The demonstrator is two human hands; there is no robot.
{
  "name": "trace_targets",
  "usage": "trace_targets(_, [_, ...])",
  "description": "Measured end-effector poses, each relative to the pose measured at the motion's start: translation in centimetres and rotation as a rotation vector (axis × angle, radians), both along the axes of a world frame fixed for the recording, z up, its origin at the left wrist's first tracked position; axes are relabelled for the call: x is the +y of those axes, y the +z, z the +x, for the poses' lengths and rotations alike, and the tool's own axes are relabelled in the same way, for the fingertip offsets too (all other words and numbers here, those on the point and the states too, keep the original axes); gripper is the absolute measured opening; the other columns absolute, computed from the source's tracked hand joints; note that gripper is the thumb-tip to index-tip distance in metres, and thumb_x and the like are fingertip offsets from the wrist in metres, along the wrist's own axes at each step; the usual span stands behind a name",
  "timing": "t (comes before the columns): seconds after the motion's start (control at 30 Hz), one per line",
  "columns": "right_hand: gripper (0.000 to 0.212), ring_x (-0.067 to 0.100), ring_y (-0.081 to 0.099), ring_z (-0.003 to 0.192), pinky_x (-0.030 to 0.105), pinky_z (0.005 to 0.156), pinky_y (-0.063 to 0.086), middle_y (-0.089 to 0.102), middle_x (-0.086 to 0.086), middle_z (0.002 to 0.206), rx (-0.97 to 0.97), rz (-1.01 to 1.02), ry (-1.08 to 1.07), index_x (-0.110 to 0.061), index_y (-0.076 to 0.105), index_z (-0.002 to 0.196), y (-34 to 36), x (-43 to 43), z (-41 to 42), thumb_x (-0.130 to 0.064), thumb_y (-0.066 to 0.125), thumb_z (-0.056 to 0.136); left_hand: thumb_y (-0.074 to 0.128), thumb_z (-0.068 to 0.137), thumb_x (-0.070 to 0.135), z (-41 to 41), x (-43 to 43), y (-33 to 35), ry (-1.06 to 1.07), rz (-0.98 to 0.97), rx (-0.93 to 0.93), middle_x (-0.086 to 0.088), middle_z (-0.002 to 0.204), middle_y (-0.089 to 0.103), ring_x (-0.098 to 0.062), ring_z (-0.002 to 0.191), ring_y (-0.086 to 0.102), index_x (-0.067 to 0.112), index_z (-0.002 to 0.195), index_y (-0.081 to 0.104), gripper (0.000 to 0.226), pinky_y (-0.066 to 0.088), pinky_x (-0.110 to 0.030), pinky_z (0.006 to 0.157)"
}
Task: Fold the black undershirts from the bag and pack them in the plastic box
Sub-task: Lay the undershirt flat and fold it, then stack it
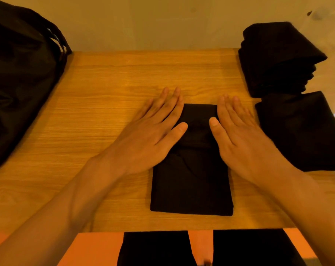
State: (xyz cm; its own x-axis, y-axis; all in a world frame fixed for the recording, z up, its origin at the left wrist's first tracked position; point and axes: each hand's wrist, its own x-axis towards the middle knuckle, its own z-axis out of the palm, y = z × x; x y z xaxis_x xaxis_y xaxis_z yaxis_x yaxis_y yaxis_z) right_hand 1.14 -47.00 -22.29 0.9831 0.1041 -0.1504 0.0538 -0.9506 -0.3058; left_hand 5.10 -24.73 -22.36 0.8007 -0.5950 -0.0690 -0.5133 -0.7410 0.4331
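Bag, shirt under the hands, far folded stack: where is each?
bag (22,77), head view, on its crumpled side.
shirt (191,189), head view, on its near flat half.
folded stack (278,45), head view, on its top fold.

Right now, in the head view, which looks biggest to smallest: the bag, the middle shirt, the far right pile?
1. Bag, clearly biggest.
2. Shirt and pile look alike; the pile sits farther off, so no ranking.
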Motion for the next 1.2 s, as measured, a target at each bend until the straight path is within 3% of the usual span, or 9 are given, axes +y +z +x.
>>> trace_targets(0.13, [0.083,0.013,-0.01,0.154,0.03,0.126,-0.003,-0.005,0.008,0.168,-0.16,0.093,-0.035,-0.007,-0.002,0.159,1.8,0.8,0.1,-0.061,-0.007,0.097,0.02,0.107,0.047,0.3,-0.1,1.4,0.202,-0.344,0.085,0.019,0.168,-0.003,0.009,0.15,-0.011,0.028,0.161,0.011,0.058,-0.007,-0.019,0.123])
trace_targets(0.2, [0.075,0.012,-0.01,0.154,0.03,0.125,-0.004,-0.003,0.005,0.168,-0.203,0.071,0.013,-0.009,0.0,0.16,2.5,1.7,0.8,-0.054,0.001,0.1,0.024,0.108,0.045,0.7,-0.4,1.3,0.187,-0.266,-0.019,0.013,0.169,-0.002,0.003,0.152,-0.01,0.024,0.162,0.011,0.059,-0.008,-0.022,0.124])
trace_targets(0.33, [0.075,0.013,-0.018,0.152,0.033,0.124,-0.009,-0.011,0.005,0.168,-0.102,-0.153,0.149,-0.012,-0.008,0.159,1.0,2.8,1.8,-0.054,-0.008,0.097,0.01,0.099,0.06,0.9,-0.6,-0.5,0.026,0.091,-0.163,0.003,0.169,-0.011,-0.01,0.153,-0.017,0.021,0.162,-0.003,0.075,-0.007,-0.033,0.126])
trace_targets(0.5, [0.082,0.008,-0.02,0.151,0.031,0.124,-0.01,-0.014,-0.001,0.168,-0.056,-0.096,0.096,-0.017,-0.01,0.16,-0.2,1.4,1.4,-0.062,-0.013,0.092,0.003,0.098,0.062,1.0,1.0,-1.0,0.084,0.166,-0.124,0.013,0.167,-0.019,-0.002,0.151,-0.022,0.031,0.16,-0.015,0.071,-0.01,-0.033,0.126])
trace_targets(0.67, [0.075,0.006,-0.021,0.151,0.027,0.123,-0.012,-0.014,-0.003,0.168,-0.114,-0.004,0.069,-0.019,-0.006,0.16,1.6,0.3,1.1,-0.06,-0.006,0.097,0.014,0.104,0.058,0.2,2.2,1.7,0.388,-0.307,0.146,0.027,0.164,0.005,0.027,0.139,0.001,0.039,0.159,0.013,0.059,0.0,0.001,0.112])
trace_targets(0.77, [0.069,0.01,-0.014,0.154,0.031,0.125,-0.007,-0.004,0.0,0.168,-0.192,0.002,0.116,-0.016,0.005,0.161,3.0,1.1,-0.2,-0.053,0.004,0.103,0.031,0.108,0.048,-2.1,2.7,2.4,0.457,-0.367,-0.071,0.019,0.163,0.025,0.012,0.146,0.018,0.029,0.156,0.036,0.052,0.014,-0.01,0.119])
trace_targets(1.0, [0.072,0.004,-0.028,0.148,0.029,0.121,-0.018,-0.022,-0.004,0.165,-0.071,-0.142,0.298,-0.021,-0.015,0.157,0.6,3.0,-2.7,-0.059,-0.012,0.096,0.017,0.104,0.056,-6.7,2.9,-0.9,0.136,-0.029,-0.122,0.009,0.17,0.0,0.0,0.154,-0.006,0.026,0.162,0.008,0.066,0.005,-0.03,0.126])
trace_targets(1.1, [0.071,0.004,-0.019,0.151,0.026,0.122,-0.014,-0.011,-0.002,0.168,-0.12,-0.069,0.321,-0.018,-0.005,0.16,1.3,2.2,-2.9,-0.057,-0.002,0.101,0.022,0.103,0.059,-7.7,3.6,0.2,0.346,-0.295,0.06,0.023,0.167,0.0,0.014,0.148,-0.005,0.033,0.162,0.002,0.067,0.001,-0.01,0.119])
trace_targets(1.2, [0.066,0.01,-0.009,0.154,0.032,0.125,-0.005,0.0,0.002,0.168,-0.209,-0.12,0.368,-0.015,0.005,0.16,1.8,2.7,-3.9,-0.053,0.006,0.106,0.031,0.102,0.054,-9.1,4.2,1.2,0.438,-0.367,-0.017,0.021,0.167,0.009,0.014,0.148,0.004,0.031,0.162,0.011,0.068,0.006,-0.007,0.118])
